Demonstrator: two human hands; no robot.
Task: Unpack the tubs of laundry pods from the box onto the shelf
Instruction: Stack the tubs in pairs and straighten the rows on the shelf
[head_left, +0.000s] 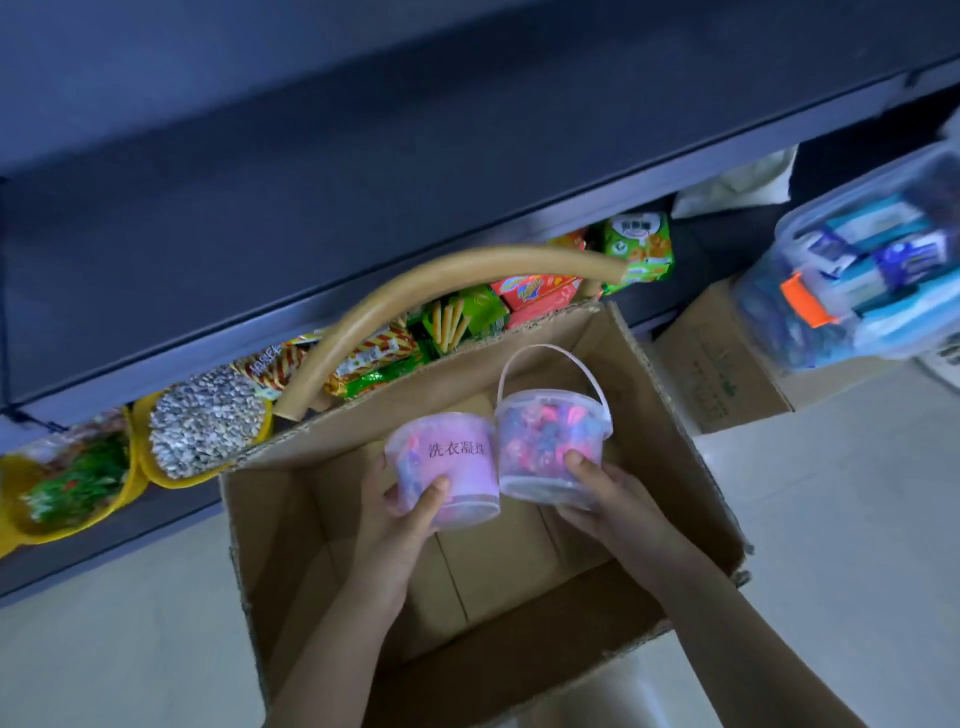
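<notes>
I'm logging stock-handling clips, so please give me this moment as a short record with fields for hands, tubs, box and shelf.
left hand: left hand grips the pink labelled tub
right hand: right hand grips the clear tub, whose handle is raised
tubs: side by side, held over the box
box: cardboard box, flaps open, on the floor
shelf: dark shelf behind the box; snack packets on the level beneath it

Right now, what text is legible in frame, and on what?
"洗衣凝珠": pink-labelled clear plastic tub in left hand; last character soft.
Clear white-handled plastic tub in right hand: no text showing.
Green print on small brown cardboard box: too blurred to read.
Colourful snack packets: logos blurred, unreadable.
Packs in clear lidded plastic container: unreadable.
</notes>
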